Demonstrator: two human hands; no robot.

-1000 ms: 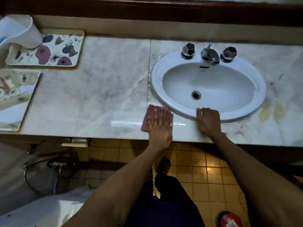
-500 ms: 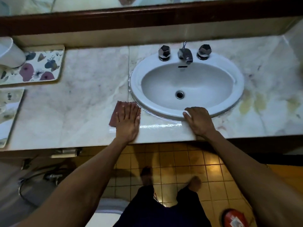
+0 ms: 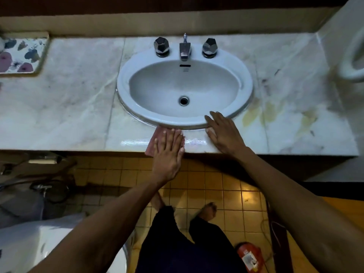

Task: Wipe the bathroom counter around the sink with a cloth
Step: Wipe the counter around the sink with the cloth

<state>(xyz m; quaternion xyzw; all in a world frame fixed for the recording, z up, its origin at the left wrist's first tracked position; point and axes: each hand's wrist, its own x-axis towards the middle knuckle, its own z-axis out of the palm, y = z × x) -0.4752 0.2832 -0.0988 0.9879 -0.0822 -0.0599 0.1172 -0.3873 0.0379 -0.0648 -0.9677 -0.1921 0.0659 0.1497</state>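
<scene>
A pink cloth (image 3: 154,139) lies flat on the marble counter (image 3: 65,107) just in front of the white oval sink (image 3: 137,113), close to the counter's front edge. My left hand (image 3: 169,152) presses flat on the cloth, fingers spread, covering most of it. My right hand (image 3: 223,131) rests open beside it, palm on the counter and fingertips on the sink's front rim. A wet, shiny streak (image 3: 197,142) shows on the marble between the two hands.
A chrome faucet (image 3: 184,48) with two knobs stands behind the basin. A floral tray (image 3: 21,54) sits at the back left. Yellowish stains (image 3: 269,113) mark the counter right of the sink. A white fixture (image 3: 352,58) hangs at the far right. Tiled floor lies below.
My left hand has slid the cloth rightward along the counter's front strip, from the sink's left side to under its front rim. My right hand has flattened and stays at the sink's front rim.
</scene>
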